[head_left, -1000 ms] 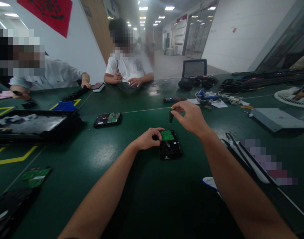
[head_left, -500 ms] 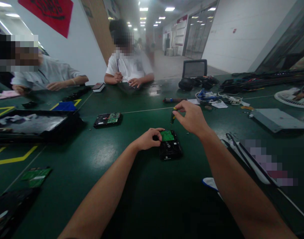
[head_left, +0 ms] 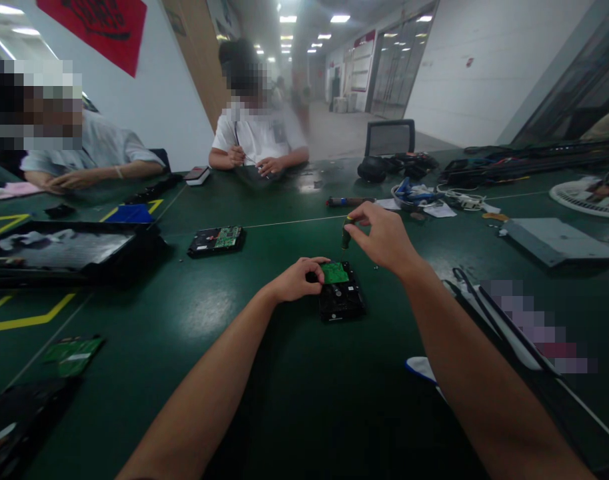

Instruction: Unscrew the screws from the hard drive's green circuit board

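Note:
A black hard drive (head_left: 340,301) lies on the table before me, its green circuit board (head_left: 335,273) facing up. My left hand (head_left: 302,279) grips the drive's left edge, fingers curled around the far corner and thumb near the board. In my right hand (head_left: 382,233) a small dark screwdriver with a yellow ring (head_left: 345,236) is pinched by its handle. It stands nearly upright over the drive's far edge, shaft pointing down. Whether its tip sits in a screw is too small to tell. Small bits, perhaps screws (head_left: 376,267), lie right of the drive.
Another hard drive (head_left: 215,241) lies beyond my left hand. At left are a black tray (head_left: 84,270), a loose green board (head_left: 74,353) and a dark device (head_left: 24,420). A grey metal box (head_left: 559,241) stands at right. Two people (head_left: 259,137) sit across the table.
The screwdriver's handle has turned slightly in my right fingers. My left hand and the hard drive stay in place. The person at left has brought their hands together.

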Available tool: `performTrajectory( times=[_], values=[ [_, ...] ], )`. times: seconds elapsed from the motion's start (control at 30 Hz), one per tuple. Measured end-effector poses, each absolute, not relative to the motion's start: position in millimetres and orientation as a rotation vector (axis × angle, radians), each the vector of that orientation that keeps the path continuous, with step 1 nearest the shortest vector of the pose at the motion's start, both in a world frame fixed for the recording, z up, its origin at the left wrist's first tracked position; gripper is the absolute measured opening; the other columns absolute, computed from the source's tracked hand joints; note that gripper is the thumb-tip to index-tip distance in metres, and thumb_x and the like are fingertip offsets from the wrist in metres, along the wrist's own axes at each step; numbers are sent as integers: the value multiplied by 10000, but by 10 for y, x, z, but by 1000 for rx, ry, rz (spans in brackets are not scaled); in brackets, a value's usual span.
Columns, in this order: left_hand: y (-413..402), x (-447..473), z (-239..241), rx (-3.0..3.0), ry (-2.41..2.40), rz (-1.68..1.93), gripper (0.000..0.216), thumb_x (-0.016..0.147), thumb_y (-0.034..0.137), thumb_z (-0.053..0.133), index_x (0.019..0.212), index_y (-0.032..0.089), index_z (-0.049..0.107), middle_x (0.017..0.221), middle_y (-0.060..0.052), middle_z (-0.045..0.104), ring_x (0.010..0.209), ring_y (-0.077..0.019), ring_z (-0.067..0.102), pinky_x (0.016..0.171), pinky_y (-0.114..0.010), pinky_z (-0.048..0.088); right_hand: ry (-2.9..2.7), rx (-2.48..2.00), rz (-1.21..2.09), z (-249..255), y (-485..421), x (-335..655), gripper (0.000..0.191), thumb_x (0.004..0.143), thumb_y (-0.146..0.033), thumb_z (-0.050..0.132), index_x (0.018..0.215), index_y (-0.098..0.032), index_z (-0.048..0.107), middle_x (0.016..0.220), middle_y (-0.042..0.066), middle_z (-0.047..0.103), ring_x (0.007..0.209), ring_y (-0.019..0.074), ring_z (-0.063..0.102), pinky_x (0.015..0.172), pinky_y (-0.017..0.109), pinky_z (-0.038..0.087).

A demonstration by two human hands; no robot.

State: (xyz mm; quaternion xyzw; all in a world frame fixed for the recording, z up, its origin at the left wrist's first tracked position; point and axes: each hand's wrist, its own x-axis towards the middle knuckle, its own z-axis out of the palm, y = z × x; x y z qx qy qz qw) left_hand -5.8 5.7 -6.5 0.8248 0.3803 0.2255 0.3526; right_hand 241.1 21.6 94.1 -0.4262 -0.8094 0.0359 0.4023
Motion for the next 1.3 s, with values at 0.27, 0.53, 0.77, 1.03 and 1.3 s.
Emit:
performTrajectory(
  times=[0.27, 0.53, 0.77, 1.03, 1.3],
  values=[
    [67, -63, -92, 2126, 981, 589, 153, 735, 230, 709, 883, 206, 679, 1530, -79, 538, 1407, -312, 482, 1198, -527, 309, -2091, -1046, 34, 947, 210, 2407, 131, 889, -235, 665, 1018, -219, 656, 1040, 97, 714, 966, 270, 661, 880, 446, 525],
    [75, -65, -103, 2143, 979, 591, 146, 745, 247, 712, 882, 210, 678, 1526, -76, 542, 1401, -304, 488, 1206, -521, 290, -2099, -1037, 32, 955, 210, 2420, 106, 922, -272, 646, 1009, -221, 678, 1064, 88, 737, 990, 276, 670, 900, 455, 516],
    [64, -65, -84, 2129, 993, 580, 149, 744, 230, 714, 887, 209, 678, 1537, -69, 533, 1404, -307, 481, 1199, -508, 310, -2077, -1097, 19, 942, 223, 2425, 136, 886, -250, 669, 1017, -217, 655, 1067, 99, 723, 983, 282, 655, 882, 445, 506],
    [63, -66, -80, 2124, 988, 585, 140, 748, 228, 718, 882, 207, 682, 1534, -74, 536, 1403, -312, 490, 1195, -532, 315, -2131, -1061, 11, 976, 194, 2415, 140, 924, -262, 635, 1054, -241, 682, 1131, 93, 732, 1099, 306, 643, 993, 495, 467],
    [63, -67, -78, 2122, 972, 591, 139, 747, 223, 722, 877, 202, 676, 1538, -79, 535, 1402, -307, 492, 1202, -537, 304, -2079, -1115, 33, 956, 213, 2422, 127, 895, -299, 685, 1003, -237, 661, 1064, 92, 745, 997, 294, 671, 903, 468, 500]
  ],
)
